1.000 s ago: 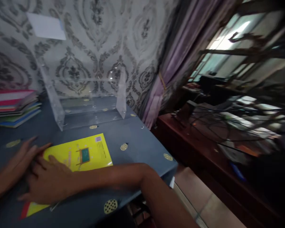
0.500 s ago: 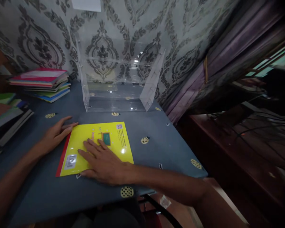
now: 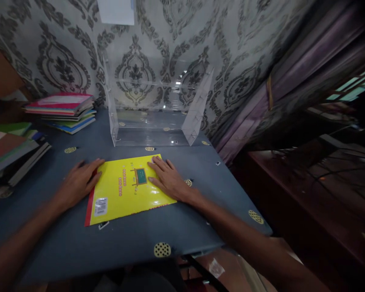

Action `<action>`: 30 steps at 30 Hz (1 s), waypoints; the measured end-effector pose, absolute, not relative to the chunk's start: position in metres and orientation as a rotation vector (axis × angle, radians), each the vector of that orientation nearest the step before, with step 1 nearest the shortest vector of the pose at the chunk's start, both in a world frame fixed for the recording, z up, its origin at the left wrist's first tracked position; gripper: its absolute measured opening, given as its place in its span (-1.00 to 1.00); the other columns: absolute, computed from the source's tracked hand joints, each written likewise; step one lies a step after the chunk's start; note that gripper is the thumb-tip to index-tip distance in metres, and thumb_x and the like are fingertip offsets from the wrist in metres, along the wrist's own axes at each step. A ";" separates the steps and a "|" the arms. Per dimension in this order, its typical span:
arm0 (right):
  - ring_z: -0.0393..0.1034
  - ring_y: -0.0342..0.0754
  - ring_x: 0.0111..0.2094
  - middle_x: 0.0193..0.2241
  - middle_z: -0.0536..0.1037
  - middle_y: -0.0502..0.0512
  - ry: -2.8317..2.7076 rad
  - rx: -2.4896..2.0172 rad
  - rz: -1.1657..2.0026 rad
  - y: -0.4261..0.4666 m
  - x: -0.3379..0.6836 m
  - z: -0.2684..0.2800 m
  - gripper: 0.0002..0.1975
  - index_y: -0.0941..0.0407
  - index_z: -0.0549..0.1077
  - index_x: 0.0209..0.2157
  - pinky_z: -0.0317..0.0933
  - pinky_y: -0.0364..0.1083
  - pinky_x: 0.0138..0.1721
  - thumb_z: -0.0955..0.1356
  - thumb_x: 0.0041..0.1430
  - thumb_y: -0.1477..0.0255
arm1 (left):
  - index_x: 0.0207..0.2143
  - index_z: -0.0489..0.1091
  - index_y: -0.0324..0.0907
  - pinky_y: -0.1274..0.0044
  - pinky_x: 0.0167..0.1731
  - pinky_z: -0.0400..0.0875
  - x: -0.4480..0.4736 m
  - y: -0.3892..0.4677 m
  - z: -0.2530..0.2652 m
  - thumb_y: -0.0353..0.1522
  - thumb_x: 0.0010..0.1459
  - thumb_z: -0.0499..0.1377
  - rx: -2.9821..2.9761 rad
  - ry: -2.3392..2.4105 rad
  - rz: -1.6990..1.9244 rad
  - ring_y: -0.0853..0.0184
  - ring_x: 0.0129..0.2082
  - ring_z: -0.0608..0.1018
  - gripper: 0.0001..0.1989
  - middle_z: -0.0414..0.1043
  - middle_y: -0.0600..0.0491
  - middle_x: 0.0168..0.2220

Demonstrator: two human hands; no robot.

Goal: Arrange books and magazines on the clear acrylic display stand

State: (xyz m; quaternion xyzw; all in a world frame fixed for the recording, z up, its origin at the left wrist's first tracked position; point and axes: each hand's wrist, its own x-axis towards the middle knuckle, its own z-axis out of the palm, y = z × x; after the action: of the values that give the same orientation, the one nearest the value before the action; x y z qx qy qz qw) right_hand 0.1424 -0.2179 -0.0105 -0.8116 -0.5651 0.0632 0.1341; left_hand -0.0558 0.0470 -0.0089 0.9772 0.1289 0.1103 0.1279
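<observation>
A thin yellow book (image 3: pixel 121 202) with a red spine strip lies flat on the table, its cover printed with a small chalkboard, lettering and a barcode. My left hand (image 3: pixel 80 180) rests at the book's upper left edge, fingers extended over the red spine. Across the right side of the cover lies my right hand (image 3: pixel 168 178), palm down with its fingers stretched toward the top right corner. Neither hand grips the book; both touch it.
Behind the book stands a clear acrylic rack (image 3: pixel 153 121) against the patterned wall. At the left are a stack of books (image 3: pixel 61 107) and a nearer pile of books (image 3: pixel 15 150). The blue-grey tablecloth (image 3: pixel 213 194) has pineapple prints. A purple curtain (image 3: pixel 249 113) hangs at the right.
My right hand has slid from the lower middle of the cover to its upper right, uncovering the lettering. My left hand stays by the spine. The view has shifted slightly.
</observation>
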 end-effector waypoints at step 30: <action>0.35 0.09 0.21 0.04 0.58 0.17 -1.202 -1.820 0.341 -0.278 0.138 -0.002 -0.43 0.02 0.56 0.01 0.21 0.17 0.23 0.09 0.43 0.02 | -0.07 0.45 -0.03 0.55 -0.41 0.44 -0.070 -0.029 0.007 -0.29 0.37 -0.12 2.686 -0.016 0.327 0.33 -0.47 0.58 -0.65 0.59 0.07 -0.38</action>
State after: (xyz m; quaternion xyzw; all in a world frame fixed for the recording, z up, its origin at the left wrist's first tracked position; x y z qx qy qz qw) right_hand 0.1381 -0.2785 -0.0022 -0.7360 -0.4864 0.1378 0.4502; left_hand -0.0696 -0.0292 0.0072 0.9692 -0.0058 0.1181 0.2161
